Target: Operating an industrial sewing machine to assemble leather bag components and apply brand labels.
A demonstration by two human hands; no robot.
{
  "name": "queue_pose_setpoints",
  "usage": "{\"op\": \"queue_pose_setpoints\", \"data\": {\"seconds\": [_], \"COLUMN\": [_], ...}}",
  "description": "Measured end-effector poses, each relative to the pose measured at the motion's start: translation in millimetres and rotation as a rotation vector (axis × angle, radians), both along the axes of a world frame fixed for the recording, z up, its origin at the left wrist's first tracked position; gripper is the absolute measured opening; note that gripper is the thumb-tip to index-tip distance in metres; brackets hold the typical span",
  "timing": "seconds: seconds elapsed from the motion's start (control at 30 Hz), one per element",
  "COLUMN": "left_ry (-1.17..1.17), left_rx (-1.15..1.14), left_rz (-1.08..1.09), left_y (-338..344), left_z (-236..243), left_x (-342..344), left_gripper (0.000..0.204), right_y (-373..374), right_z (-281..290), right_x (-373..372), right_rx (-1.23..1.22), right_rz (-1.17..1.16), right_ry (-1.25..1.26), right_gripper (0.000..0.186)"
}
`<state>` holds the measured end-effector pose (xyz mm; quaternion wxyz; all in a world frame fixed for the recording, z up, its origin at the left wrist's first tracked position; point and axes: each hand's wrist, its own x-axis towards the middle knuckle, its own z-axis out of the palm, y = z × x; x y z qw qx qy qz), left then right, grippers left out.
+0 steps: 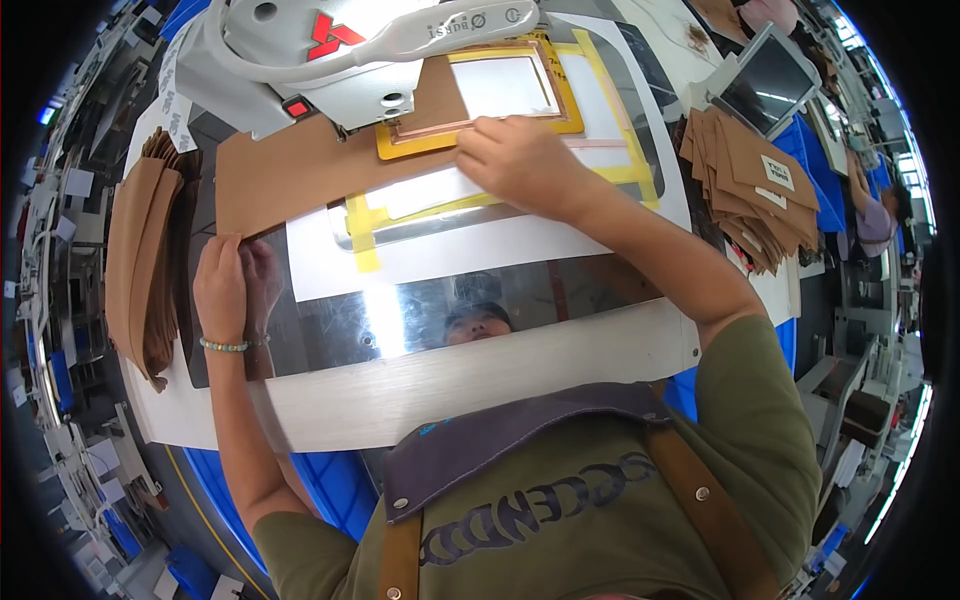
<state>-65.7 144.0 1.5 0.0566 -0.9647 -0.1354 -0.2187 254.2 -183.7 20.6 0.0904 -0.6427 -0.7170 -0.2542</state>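
A long flat brown panel [290, 175] slants under the white machine head, and part of it shows inside a yellow frame [425, 147]. My left hand [222, 285], wearing a beaded bracelet, pinches the panel's near left corner. Curled fingers of my right hand [515, 165] rest at the near edge of the yellow frame, where the panel meets it. The fingertips are partly hidden, so I cannot tell which of the two they grip. Beneath lie a white sheet [390, 265] with yellow tape [362, 232] and a shiny metal plate [420, 335] showing reflections.
The white machine head [330, 60], with a grey-white arm, overhangs the far side. Folded brown pieces [140, 270] are stacked at the left. Brown pieces with white labels [750, 190] lie at the right beside a small screen [768, 80]. A blue bin [335, 490] stands under the table's near edge.
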Motion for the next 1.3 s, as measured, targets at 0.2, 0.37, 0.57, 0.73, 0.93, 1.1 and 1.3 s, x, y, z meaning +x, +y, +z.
{"op": "queue_pose_setpoints", "data": {"seconds": [0.2, 0.37, 0.57, 0.73, 0.93, 1.1, 1.3], "left_ry": [-0.096, -0.003, 0.064, 0.075, 0.147, 0.112, 0.032], "left_rx": [0.013, 0.03, 0.0, -0.063, -0.215, -0.222, -0.169], "left_rz": [-0.282, -0.484, -0.461, -0.308, -0.258, -0.243, -0.238], "left_y": [-33.2, -60.7, -78.5, -90.4, -90.2, -88.8, -80.7], "left_z": [1.6, 4.8, 10.6, 2.3, -1.7, -1.8, 4.8], "left_x": [73.4, 128.9, 134.4, 117.7, 111.1, 107.8, 99.0], "left_gripper": [0.028, 0.031, 0.035, 0.042, 0.051, 0.049, 0.046], "right_y": [-71.9, -114.9, -137.8, -153.5, -160.2, -158.9, -161.3], "right_z": [13.6, 11.9, -7.5, -16.3, -25.4, -29.3, -32.2], "right_x": [43.2, 79.7, 82.8, 58.4, 48.9, 49.6, 52.4], "right_rx": [-0.035, -0.074, -0.081, 0.076, -0.056, 0.008, -0.012], "right_rz": [-0.145, -0.312, -0.424, -0.503, -0.568, -0.567, -0.572], "right_ry": [-0.053, -0.085, -0.03, 0.116, 0.315, 0.319, 0.418], "right_gripper": [0.007, 0.009, 0.015, 0.03, 0.053, 0.05, 0.048]}}
